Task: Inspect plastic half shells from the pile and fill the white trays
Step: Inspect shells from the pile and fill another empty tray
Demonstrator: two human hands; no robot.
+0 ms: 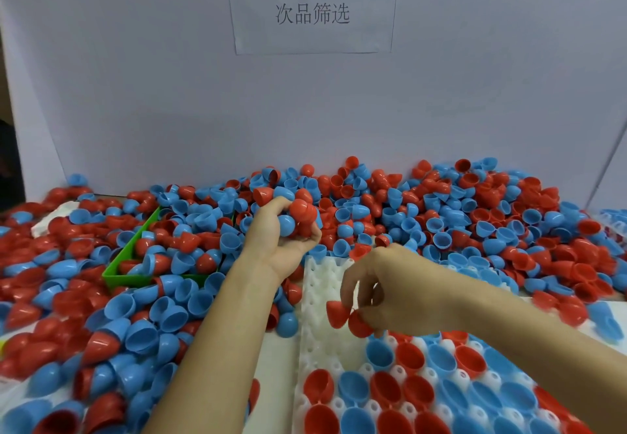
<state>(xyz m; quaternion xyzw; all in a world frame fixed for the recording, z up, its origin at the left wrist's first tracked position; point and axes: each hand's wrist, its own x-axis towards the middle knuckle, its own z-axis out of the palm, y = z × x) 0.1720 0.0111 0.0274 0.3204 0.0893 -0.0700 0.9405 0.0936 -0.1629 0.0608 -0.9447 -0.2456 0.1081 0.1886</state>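
While two red half shells (349,318) hang pinched at the fingertips (368,315) of the right hand (390,284), they sit just above the white tray (322,298), at the boundary between its bare sockets and the filled ones. Below and nearer than those fingers, red and blue shells (420,389) already stand open side up in the tray's pockets. The left hand (281,230), raised farther out, has its fingers curled round a clutch of shells (298,216), red and blue together. Beyond and to both sides of it spreads the loose pile (475,203), which also half buries a green bin (135,253).

This looks like the placing step: stock held in one hand, pieces fed to the tray by the other. The next move probably calls for parting the two red shells and seating each, hollow up, in a bare socket beside the fingertips.

A paper sign (312,2) on the backboard reads 放置外壳 and, smaller, 次品筛选.
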